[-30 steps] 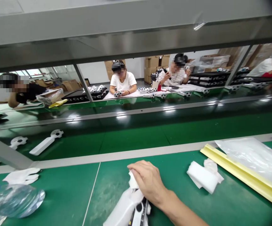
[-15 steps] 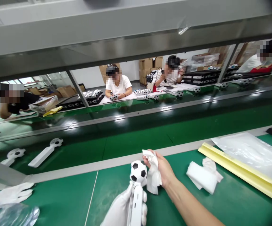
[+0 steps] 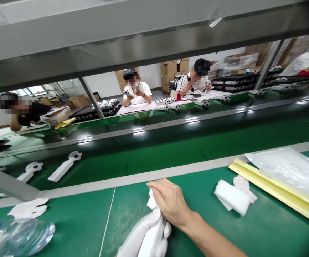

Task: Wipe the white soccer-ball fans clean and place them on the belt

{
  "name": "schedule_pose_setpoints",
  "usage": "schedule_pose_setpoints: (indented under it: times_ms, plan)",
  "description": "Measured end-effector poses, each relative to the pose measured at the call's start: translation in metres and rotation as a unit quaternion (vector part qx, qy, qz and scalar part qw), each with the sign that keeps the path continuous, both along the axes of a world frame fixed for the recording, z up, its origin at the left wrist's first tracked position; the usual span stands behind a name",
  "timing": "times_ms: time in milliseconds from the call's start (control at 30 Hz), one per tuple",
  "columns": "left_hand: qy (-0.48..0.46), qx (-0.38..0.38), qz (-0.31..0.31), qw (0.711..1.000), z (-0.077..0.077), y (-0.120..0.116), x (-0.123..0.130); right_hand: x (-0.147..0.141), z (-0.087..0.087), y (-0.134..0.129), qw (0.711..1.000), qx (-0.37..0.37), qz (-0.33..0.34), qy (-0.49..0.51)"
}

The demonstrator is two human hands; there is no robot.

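My left hand [image 3: 138, 233], in a white glove, is wrapped round the white handle of a device with a soccer-ball head [image 3: 151, 238]. The ball end is hidden under my bare right hand [image 3: 171, 201], which is closed over it with a white cloth [image 3: 152, 200] between palm and ball. Only a corner of the cloth shows at the left of my fingers. To the right on the green bench lie a white foam block [image 3: 233, 196] and a crumpled white wipe [image 3: 242, 184].
A water bottle [image 3: 23, 235] and a white glove [image 3: 28, 208] lie at left. Yellow strip [image 3: 274, 189] and plastic bag [image 3: 290, 167] lie right. More soccer-ball devices [image 3: 65, 167] rest on the green conveyor [image 3: 165, 150]. Several people sit across it; a grey beam [image 3: 143, 43] spans overhead.
My right hand has moved left with the cloth and closed over the ball head, which was uncovered before. The view has shifted slightly. A person opposite has raised both hands.
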State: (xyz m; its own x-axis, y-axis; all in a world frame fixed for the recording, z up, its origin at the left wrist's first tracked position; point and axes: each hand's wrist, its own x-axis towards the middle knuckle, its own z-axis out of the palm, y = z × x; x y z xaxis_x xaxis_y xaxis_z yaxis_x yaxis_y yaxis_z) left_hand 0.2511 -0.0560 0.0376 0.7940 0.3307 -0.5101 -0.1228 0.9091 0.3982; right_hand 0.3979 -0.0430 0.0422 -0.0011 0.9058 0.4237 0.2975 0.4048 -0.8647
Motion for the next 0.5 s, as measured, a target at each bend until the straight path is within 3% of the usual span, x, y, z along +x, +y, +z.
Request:
schedule_pose_setpoints:
  times_ms: [67,133,200,400,500]
  plan:
    - [0.002,-0.004,-0.005,1.000,0.001,0.002,0.000,0.001,-0.005,0.009,0.981,-0.111,0.001,0.156]
    - [0.005,-0.005,-0.007,1.000,0.003,0.004,-0.002,0.004,-0.009,0.020,0.907,-0.234,0.023,0.350]
    - [0.008,-0.003,-0.004,1.000,0.007,0.006,-0.004,0.006,-0.014,0.028,0.833,-0.301,0.040,0.463]
    - [0.007,0.000,0.014,1.000,0.011,0.009,-0.005,0.011,-0.034,0.039,0.764,-0.285,-0.036,0.578]
    - [0.004,0.001,0.044,0.999,0.009,0.011,0.000,0.021,-0.030,0.040,0.749,-0.253,-0.067,0.608]
